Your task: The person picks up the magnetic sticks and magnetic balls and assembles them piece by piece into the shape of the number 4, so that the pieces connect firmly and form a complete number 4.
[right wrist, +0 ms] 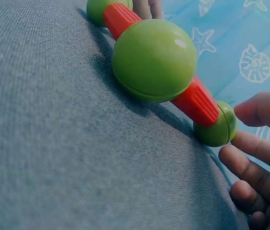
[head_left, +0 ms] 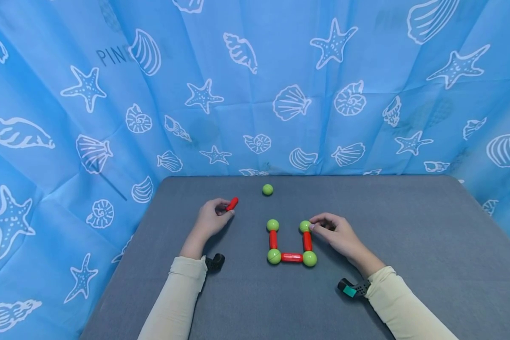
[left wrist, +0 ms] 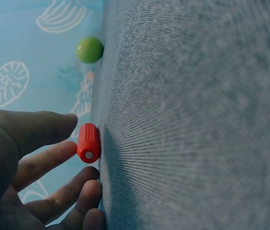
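Observation:
My left hand (head_left: 212, 218) is at a short red rod (head_left: 232, 204) with a pale disc in its end, close against the grey table surface. In the left wrist view the index fingertip meets the rod (left wrist: 89, 143), while the thumb shows a small gap from it. My right hand (head_left: 339, 234) has thumb and fingertips at the outer side of a green ball (right wrist: 216, 129), loosely pinching it. That ball tops the right side of a U of green balls joined by red rods; the bottom rod (head_left: 292, 257) lies crosswise. Fingertips behind the ball are partly hidden.
A loose green ball (head_left: 267, 190) sits toward the back edge of the grey table (head_left: 391, 208). A blue curtain (head_left: 238, 94) with white shells and starfish hangs behind and along the sides. Dark wrist bands with cameras sit on both wrists.

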`<action>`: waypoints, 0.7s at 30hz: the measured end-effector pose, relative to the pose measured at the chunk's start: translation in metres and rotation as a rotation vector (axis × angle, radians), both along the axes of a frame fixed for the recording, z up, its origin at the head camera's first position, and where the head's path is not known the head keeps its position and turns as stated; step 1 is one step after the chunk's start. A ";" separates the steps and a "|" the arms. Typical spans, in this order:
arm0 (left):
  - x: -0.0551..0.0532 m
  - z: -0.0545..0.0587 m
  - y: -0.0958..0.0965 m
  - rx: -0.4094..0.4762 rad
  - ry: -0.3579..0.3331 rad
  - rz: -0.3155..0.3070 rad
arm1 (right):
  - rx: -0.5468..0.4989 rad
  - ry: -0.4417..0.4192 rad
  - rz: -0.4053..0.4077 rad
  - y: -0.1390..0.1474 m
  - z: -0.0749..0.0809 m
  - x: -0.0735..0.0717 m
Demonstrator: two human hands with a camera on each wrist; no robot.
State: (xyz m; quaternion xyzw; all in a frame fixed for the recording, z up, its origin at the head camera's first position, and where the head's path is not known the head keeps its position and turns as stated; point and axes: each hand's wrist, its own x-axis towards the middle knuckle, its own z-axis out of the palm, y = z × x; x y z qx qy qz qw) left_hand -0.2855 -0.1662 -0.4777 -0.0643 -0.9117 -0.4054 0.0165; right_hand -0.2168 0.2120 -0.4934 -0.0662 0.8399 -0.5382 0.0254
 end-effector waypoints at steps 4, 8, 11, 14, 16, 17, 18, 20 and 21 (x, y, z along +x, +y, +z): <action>0.000 0.000 0.000 -0.008 -0.003 -0.003 | 0.000 0.000 0.001 0.000 0.001 0.000; 0.001 0.000 0.001 -0.007 -0.002 -0.003 | 0.000 0.006 0.004 0.000 0.000 0.000; 0.002 0.000 0.001 -0.011 0.010 0.003 | 0.000 0.004 0.003 0.001 0.000 0.000; 0.001 0.000 0.001 -0.013 0.016 0.015 | -0.001 0.000 0.002 0.001 0.001 0.001; 0.001 -0.001 0.001 -0.011 0.018 0.019 | 0.002 0.002 0.001 0.001 0.001 0.001; 0.001 -0.002 0.001 -0.009 0.020 0.019 | 0.005 0.006 0.001 0.000 0.001 0.001; 0.000 -0.002 0.001 -0.007 0.021 0.017 | 0.008 0.009 0.001 0.000 0.001 0.001; 0.000 -0.003 0.001 -0.002 0.021 0.012 | 0.015 0.012 -0.001 0.000 0.001 0.001; 0.000 -0.003 0.001 0.002 0.018 0.010 | 0.018 0.013 -0.001 0.000 0.001 0.000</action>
